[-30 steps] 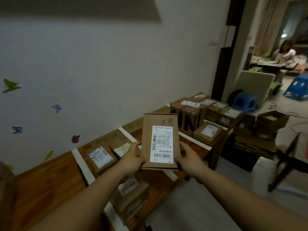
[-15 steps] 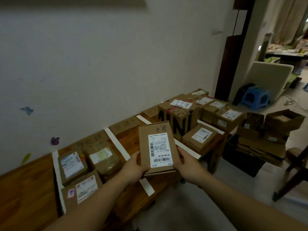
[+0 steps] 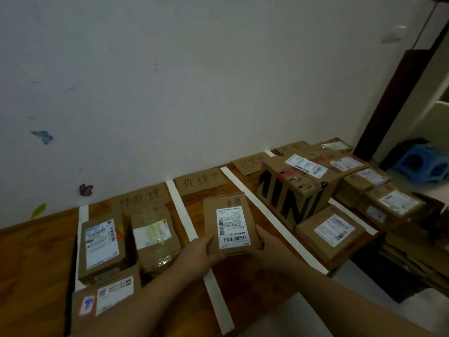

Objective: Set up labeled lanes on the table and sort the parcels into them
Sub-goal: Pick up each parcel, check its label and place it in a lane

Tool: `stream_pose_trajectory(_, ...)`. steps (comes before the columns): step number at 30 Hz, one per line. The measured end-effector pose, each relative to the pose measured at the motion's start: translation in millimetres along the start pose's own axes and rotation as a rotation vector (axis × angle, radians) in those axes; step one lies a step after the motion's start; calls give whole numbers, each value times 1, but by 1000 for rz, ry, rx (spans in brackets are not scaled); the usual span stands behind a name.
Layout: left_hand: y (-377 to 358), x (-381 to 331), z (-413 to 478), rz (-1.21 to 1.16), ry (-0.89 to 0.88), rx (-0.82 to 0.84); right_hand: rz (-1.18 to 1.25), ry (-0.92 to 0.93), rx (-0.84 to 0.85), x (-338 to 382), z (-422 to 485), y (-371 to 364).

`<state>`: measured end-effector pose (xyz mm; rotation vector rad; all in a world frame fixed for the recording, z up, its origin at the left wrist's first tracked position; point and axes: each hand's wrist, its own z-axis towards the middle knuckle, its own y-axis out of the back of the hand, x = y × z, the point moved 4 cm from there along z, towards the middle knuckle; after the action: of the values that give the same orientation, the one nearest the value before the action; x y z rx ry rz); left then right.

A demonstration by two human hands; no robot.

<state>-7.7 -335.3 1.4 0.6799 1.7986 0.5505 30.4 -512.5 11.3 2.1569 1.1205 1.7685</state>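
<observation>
1. Found flat cardboard parcel gripped in both hands, white shipping label facing up, handwritten marks near its far edge.
2. Noted left hand curled round the near-left corner, thumb lying on the top face.
3. Noted right hand clasping the near-right edge, fingers wrapped round the side.
4. Located the parcel over the middle lane of the wooden table, between white tape strip and second tape strip. Cannot tell whether it touches the wood.
5. Recorded handwritten middle sign of cardboard at the far end of that lane, against the wall. Recorded left sign and right sign heading the neighbouring lanes.
6. Counted three labelled parcels in the left lane: far-left parcel, taped parcel just beside it, near parcel at the table's front edge.
7. Logged large lettered box in the right lane, with small labelled box just beside it on the near side.
8. Logged further boxes crowded beyond, to the right.
9. Seen blue stool on the floor, far right.
</observation>
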Motion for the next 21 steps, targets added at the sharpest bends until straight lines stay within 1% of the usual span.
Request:
stream_pose_trajectory(5,-2,12,34,35,61,-74,-143,12,101,-14,52,-4)
stream_pose_trajectory(7,-9,14,48,46,107,-73,-193,17,133,-23,73,-4)
stream_pose_trajectory(11,-33,12,80,33,157,-66,-259,42,202,-50,114,5)
stream_pose_trajectory(16,-64,5,119,98,241,-32,-412,60,290,-90,159,15)
stream_pose_trajectory(21,-81,7,143,223,255,8,-602,120,326,-119,181,25)
